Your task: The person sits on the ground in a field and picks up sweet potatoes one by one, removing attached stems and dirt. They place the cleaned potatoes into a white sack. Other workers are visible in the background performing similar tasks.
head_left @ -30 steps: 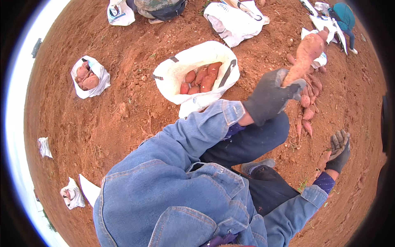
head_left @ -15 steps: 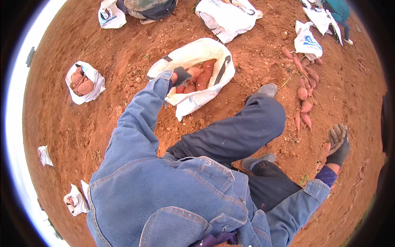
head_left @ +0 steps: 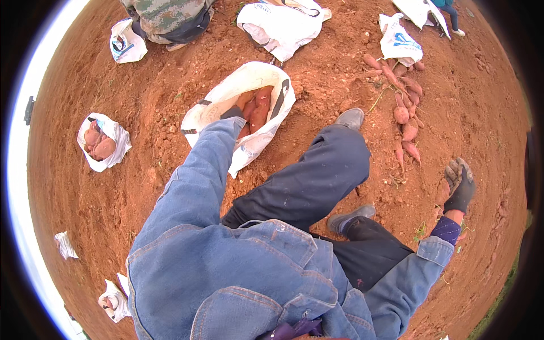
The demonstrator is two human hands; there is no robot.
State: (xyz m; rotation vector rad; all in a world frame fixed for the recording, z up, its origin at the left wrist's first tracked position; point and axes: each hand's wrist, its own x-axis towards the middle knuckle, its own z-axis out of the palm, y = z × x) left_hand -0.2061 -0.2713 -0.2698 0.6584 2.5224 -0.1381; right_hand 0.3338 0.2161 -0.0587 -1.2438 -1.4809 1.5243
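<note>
A white woven sack (head_left: 258,73) lies tilted with its mouth spread wide, and reddish sweet potatoes (head_left: 260,107) rest inside. My left hand (head_left: 232,112), in a dark glove, reaches into the sack's mouth. Its fingers are hidden there, so I cannot see what they touch. Out at the right, my right hand (head_left: 460,182) wears a dark glove with a soil-stained palm. Its fingers are apart and loosely bent, with nothing visible in them. Beside that hand, a sweet potato (head_left: 442,191) lies on the soil.
Sweet potatoes (head_left: 409,131) lie in a row on the red soil (head_left: 317,85), with a white sack (head_left: 400,42) at the far end. A filled sack (head_left: 105,141) stands at left. Ahead are another white sack (head_left: 282,28) and a crouching person in camouflage (head_left: 167,20).
My left hand has gone deeper into the sack, so less of its glove shows. My right hand stays near the sweet potato at right. The whole view has shifted.
</note>
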